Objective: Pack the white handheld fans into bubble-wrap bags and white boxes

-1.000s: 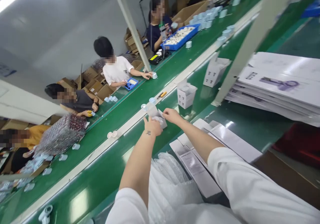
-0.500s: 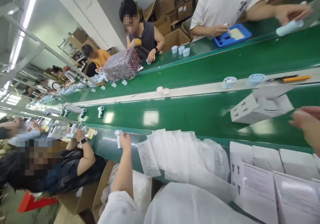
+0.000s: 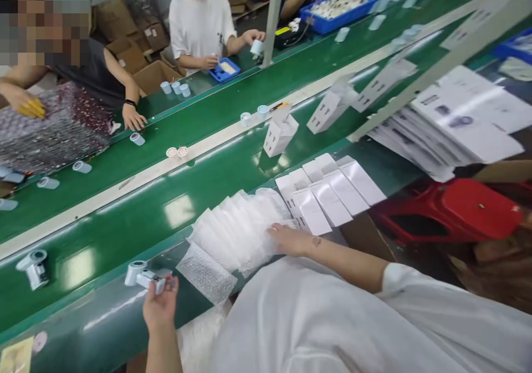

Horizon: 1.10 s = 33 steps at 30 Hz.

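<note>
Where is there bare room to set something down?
On the near belt, between the loose device and the nearest standing box; on the table, between the pink disc and left hand. Crowded around the right hand: bubble bags, lying boxes.

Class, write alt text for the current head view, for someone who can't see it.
A person's left hand grips a pale device while the right hand touches overlapping bubble wrap. Beyond, white boxes stand on a green belt, with co-workers opposite.

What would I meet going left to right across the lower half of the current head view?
Pale round-headed device on the green belt, similar device in the left hand, fanned translucent bubble-wrap bags with the right hand at their right end, white cardboard boxes, red plastic stool.
</note>
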Each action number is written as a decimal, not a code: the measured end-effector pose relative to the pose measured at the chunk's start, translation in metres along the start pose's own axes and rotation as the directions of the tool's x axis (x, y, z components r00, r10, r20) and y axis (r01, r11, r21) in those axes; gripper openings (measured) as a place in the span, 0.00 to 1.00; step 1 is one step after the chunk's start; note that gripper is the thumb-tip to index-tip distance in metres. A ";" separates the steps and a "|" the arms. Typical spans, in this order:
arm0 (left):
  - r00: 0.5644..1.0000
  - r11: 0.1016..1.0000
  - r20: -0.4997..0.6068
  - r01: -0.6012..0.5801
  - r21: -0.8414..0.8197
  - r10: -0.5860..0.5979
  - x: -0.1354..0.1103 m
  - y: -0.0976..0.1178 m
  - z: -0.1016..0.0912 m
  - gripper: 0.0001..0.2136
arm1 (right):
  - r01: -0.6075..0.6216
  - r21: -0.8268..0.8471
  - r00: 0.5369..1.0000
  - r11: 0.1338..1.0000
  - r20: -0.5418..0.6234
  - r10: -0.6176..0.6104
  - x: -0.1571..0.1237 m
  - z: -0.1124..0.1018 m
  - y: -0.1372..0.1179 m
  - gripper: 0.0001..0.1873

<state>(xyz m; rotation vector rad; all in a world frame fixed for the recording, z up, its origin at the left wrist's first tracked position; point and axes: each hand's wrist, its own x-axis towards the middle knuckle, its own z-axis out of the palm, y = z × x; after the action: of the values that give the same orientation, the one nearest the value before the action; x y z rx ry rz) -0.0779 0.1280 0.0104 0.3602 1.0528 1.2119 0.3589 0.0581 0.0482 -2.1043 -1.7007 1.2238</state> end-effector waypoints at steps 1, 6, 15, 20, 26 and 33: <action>0.996 0.996 -0.083 0.050 0.072 -0.044 -0.011 -0.014 0.005 0.05 | 0.009 0.000 1.000 1.000 0.006 -0.009 0.001 -0.002 0.004 0.24; 0.973 0.922 -0.153 0.214 0.322 -0.172 -0.044 -0.076 0.039 0.09 | -0.266 -0.100 0.903 0.959 -0.374 0.211 0.022 -0.064 0.034 0.20; 0.965 0.924 -0.207 0.219 0.314 -0.159 -0.010 -0.061 0.067 0.22 | -0.522 -0.302 0.844 0.797 -0.318 0.432 0.073 -0.145 0.064 0.17; 0.986 0.882 -0.050 0.165 0.442 -0.160 -0.015 -0.037 0.128 0.23 | -0.399 -0.293 0.899 0.869 -0.310 0.309 0.047 -0.163 0.047 0.12; 0.804 0.643 0.571 -0.349 0.682 -0.169 -0.023 -0.032 0.289 0.18 | -0.181 -0.264 0.827 0.947 -0.562 0.001 0.011 -0.146 0.028 0.14; 0.645 -0.034 0.709 -0.746 0.665 -0.284 -0.035 -0.069 0.402 0.13 | -0.162 -0.086 0.776 0.983 -0.627 0.073 0.010 -0.139 0.051 0.12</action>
<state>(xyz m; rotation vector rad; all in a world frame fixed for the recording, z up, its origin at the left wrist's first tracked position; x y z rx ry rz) 0.2893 0.1875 0.1816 2.2153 0.9394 0.1722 0.4906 0.0983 0.1029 -2.3545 -1.3786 0.3375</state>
